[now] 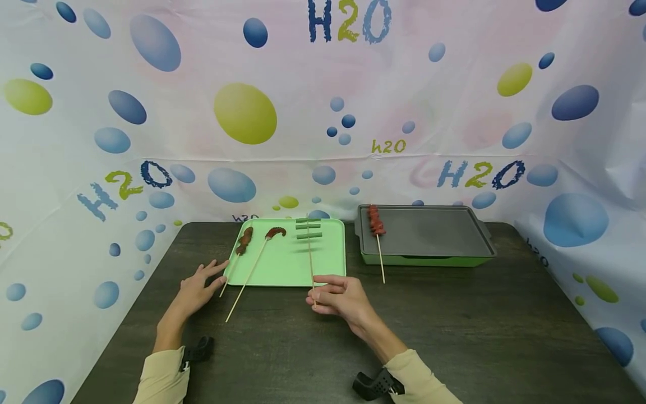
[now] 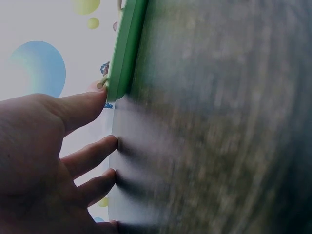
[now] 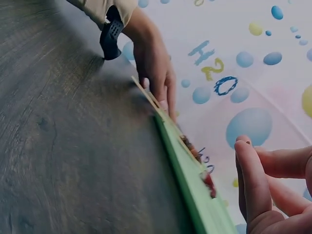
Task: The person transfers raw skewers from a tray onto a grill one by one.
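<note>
My right hand (image 1: 340, 300) pinches the lower stick of a skewer with several green pieces (image 1: 309, 235), raised over the right part of a light green tray (image 1: 282, 269). A soft shadow falls below the pieces. At the tray's left edge, my left hand (image 1: 195, 290) lies with fingers spread; in the left wrist view its thumb (image 2: 83, 108) touches the tray corner (image 2: 127, 53). Next to it lies a skewer of brown chunks (image 1: 244, 241), then one with a curled dark-red piece (image 1: 275, 231). Both sticks overhang the tray's front edge.
Right of the tray stands a grey-topped, green-sided grill plate (image 1: 434, 230). A skewer of red chunks (image 1: 374, 220) lies on its left part, stick jutting over the front. A patterned white sheet (image 1: 323, 112) hangs behind the dark wooden table (image 1: 282, 359).
</note>
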`<state>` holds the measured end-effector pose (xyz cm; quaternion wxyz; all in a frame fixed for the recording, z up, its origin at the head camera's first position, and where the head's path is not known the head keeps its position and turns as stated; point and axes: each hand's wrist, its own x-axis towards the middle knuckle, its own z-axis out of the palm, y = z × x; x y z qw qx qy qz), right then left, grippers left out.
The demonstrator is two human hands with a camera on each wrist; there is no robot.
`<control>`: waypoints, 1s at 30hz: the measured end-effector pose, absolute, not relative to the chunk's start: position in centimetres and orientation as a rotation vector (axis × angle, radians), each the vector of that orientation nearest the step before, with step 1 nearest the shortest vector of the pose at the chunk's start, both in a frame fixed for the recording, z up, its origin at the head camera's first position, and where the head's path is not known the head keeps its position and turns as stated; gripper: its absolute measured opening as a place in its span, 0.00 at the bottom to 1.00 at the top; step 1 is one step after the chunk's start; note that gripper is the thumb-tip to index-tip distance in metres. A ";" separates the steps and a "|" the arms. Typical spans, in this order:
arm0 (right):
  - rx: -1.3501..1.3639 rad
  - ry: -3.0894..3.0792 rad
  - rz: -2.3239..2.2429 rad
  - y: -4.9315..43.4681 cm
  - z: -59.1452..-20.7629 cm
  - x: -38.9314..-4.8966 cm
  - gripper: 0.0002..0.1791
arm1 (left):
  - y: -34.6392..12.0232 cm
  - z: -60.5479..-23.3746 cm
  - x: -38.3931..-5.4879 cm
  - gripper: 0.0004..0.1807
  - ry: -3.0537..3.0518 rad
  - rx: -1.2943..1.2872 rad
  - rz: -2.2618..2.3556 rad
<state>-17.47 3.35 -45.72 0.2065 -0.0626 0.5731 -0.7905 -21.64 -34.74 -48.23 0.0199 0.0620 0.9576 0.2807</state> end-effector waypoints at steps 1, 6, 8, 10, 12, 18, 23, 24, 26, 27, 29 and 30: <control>-0.177 1.604 -2.200 3.6 -45.5 -17.4 0.29 | -34.7 -48.2 -21.6 0.31 2.971 0.195 0.873; -0.191 1.642 -2.189 5.2 -44.5 -17.1 0.28 | -34.5 -48.1 -21.6 0.30 2.974 0.211 0.884; -0.202 1.658 -2.185 5.9 -44.0 -17.0 0.28 | -34.4 -48.2 -21.7 0.30 2.974 0.214 0.887; -0.216 1.671 -2.185 6.6 -43.6 -16.9 0.28 | -34.3 -48.1 -21.8 0.30 2.975 0.210 0.885; -0.231 1.687 -2.183 7.4 -43.1 -16.8 0.28 | -34.2 -48.1 -21.8 0.30 2.975 0.207 0.883; -0.274 1.756 -2.172 9.6 -42.5 -16.8 0.29 | -34.2 -48.2 -21.9 0.30 2.969 0.199 0.889; -0.296 1.790 -2.155 10.9 -42.1 -17.1 0.29 | -34.3 -48.2 -21.8 0.30 2.967 0.195 0.896; -0.298 1.796 -2.152 11.2 -42.0 -17.2 0.29 | -34.4 -48.2 -21.8 0.30 2.963 0.197 0.901; -0.299 1.811 -2.144 11.8 -41.9 -17.5 0.29 | -34.5 -48.2 -21.7 0.30 2.957 0.195 0.908; -0.298 1.817 -2.143 12.1 -41.8 -17.6 0.30 | -34.5 -48.2 -21.6 0.30 2.953 0.195 0.910; -0.289 1.831 -2.143 12.8 -41.8 -17.8 0.30 | -34.6 -48.2 -21.6 0.31 2.947 0.195 0.914; -0.286 1.841 -2.142 13.1 -41.8 -17.9 0.29 | -34.7 -48.2 -21.6 0.31 2.946 0.196 0.915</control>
